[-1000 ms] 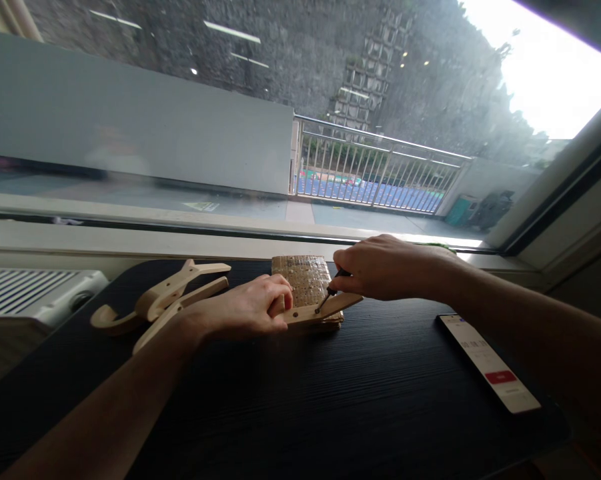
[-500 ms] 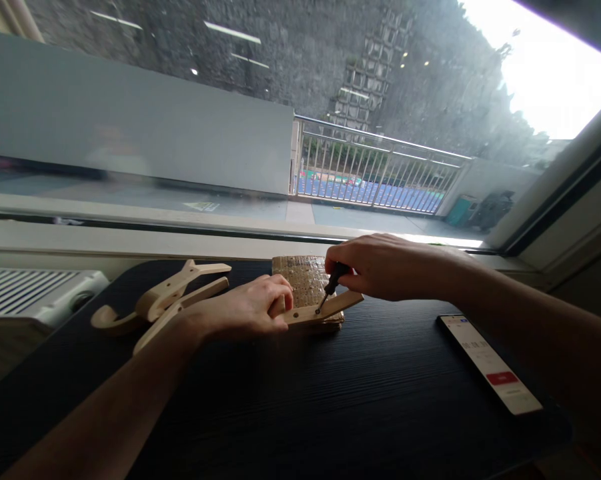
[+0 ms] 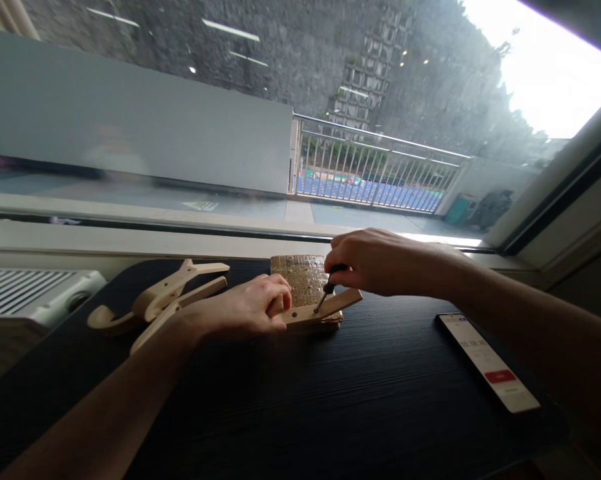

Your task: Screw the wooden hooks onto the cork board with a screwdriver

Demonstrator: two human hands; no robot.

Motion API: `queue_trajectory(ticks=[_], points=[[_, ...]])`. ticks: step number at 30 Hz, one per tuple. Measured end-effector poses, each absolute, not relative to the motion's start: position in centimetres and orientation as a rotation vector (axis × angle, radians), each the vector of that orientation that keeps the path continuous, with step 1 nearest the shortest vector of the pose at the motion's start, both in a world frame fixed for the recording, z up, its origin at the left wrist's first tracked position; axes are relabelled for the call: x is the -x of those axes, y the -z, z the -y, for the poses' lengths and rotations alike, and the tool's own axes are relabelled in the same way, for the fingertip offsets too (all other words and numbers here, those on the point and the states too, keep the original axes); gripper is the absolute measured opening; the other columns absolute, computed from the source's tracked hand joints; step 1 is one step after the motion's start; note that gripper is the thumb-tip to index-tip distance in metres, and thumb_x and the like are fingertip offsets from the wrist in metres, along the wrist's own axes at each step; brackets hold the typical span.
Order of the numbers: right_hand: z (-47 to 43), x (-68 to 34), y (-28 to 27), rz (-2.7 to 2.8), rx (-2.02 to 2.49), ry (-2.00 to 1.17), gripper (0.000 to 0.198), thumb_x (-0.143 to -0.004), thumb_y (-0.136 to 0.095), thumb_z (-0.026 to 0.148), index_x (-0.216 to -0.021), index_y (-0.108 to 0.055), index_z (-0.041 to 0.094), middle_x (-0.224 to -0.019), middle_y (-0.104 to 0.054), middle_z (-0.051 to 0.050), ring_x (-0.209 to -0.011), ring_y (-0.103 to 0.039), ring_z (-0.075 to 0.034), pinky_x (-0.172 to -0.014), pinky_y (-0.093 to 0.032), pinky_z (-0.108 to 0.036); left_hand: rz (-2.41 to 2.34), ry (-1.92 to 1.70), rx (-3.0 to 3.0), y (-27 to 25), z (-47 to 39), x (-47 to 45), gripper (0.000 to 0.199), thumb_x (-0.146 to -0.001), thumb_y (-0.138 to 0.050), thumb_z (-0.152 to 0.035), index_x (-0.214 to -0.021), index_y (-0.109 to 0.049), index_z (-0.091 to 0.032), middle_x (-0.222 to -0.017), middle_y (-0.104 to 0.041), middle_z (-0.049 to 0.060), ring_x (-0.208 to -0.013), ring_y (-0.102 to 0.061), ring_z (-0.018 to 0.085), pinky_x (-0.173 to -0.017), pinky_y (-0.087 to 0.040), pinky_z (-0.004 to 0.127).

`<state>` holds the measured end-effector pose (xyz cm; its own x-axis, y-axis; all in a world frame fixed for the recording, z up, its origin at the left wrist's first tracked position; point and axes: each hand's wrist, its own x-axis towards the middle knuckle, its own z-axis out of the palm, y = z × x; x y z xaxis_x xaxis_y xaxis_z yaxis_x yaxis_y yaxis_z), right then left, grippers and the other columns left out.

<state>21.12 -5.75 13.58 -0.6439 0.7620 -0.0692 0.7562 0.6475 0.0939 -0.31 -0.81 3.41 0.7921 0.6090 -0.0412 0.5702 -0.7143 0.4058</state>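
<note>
With its fingers curled round the near end, my left hand (image 3: pixel 253 303) holds a light wooden piece (image 3: pixel 337 303) against a brown wrapped block (image 3: pixel 300 277). Dark holes show along the wood. My right hand (image 3: pixel 365 261) grips the dark handle of a screwdriver (image 3: pixel 327 289), tilted, its tip at one of those holes. Whether a screw sits under the tip is too small to tell. To the left of my left hand lie several curved, pale wooden parts (image 3: pixel 167 290), partly behind my forearm.
A phone (image 3: pixel 487 363) with a lit screen lies on the right of the black table (image 3: pixel 300 407). Beyond the table runs a window sill (image 3: pixel 105 241) under a large pane. A white radiator (image 3: pixel 35 293) stands at the left.
My right hand has risen slightly and turned a little on the screwdriver handle. The tip stays at the same hole; my left hand keeps its hold.
</note>
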Motion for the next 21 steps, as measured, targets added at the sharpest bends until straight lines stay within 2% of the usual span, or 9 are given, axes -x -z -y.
queue_trajectory(ticks=[4,10,15,17,21], points=[[6.2,-20.3,-13.5,-2.761,-1.307,-0.113,0.03,-0.088,-0.038,0.031,-0.075,-0.061,0.017,-0.067,-0.061,-0.001,-0.056,-0.043,-0.009,-0.055,-0.025,-0.024,-0.897,-0.142,-2.588,-3.4,0.9,0.3,0.016,-0.071,-0.054,-0.033,-0.083,-0.059,-0.022,-0.105,-0.054,0.0,-0.094,-0.05,0.017,-0.081,-0.039,0.025],[6.1,-19.5,-12.7,-2.734,-1.373,-0.245,0.029,-0.092,-0.033,0.03,-0.083,-0.057,0.018,-0.063,-0.059,0.001,-0.049,-0.039,-0.009,-0.051,-0.021,-0.025,-0.891,-0.137,-2.593,-3.4,0.9,0.5,0.017,-0.074,-0.052,-0.034,-0.084,-0.059,-0.022,-0.104,-0.055,0.0,-0.092,-0.051,0.017,-0.081,-0.04,0.025],[6.2,-20.0,-12.9,-2.719,-1.36,-0.131,0.019,-0.085,-0.043,0.03,-0.097,-0.055,0.02,-0.076,-0.063,-0.001,-0.06,-0.049,-0.012,-0.053,-0.025,-0.024,-0.899,-0.132,-2.597,-3.4,0.8,0.5,0.02,-0.072,-0.053,-0.036,-0.085,-0.06,-0.022,-0.104,-0.055,0.001,-0.095,-0.05,0.018,-0.082,-0.039,0.026],[6.4,-20.4,-13.1,-2.722,-1.365,-0.055,0.022,-0.082,-0.046,0.029,-0.102,-0.053,0.022,-0.081,-0.064,-0.001,-0.064,-0.05,-0.012,-0.053,-0.026,-0.023,-0.905,-0.126,-2.598,-3.5,0.9,0.5,0.02,-0.071,-0.054,-0.035,-0.085,-0.06,-0.022,-0.103,-0.055,0.001,-0.094,-0.05,0.018,-0.081,-0.04,0.025],[6.4,-20.9,-13.3,-2.705,-1.411,-0.021,0.021,-0.081,-0.047,0.027,-0.101,-0.054,0.024,-0.081,-0.064,0.0,-0.063,-0.05,-0.011,-0.054,-0.027,-0.023,-0.912,-0.125,-2.587,-3.7,1.1,0.4,0.018,-0.071,-0.053,-0.033,-0.084,-0.06,-0.022,-0.102,-0.054,0.0,-0.092,-0.051,0.016,-0.078,-0.04,0.024]])
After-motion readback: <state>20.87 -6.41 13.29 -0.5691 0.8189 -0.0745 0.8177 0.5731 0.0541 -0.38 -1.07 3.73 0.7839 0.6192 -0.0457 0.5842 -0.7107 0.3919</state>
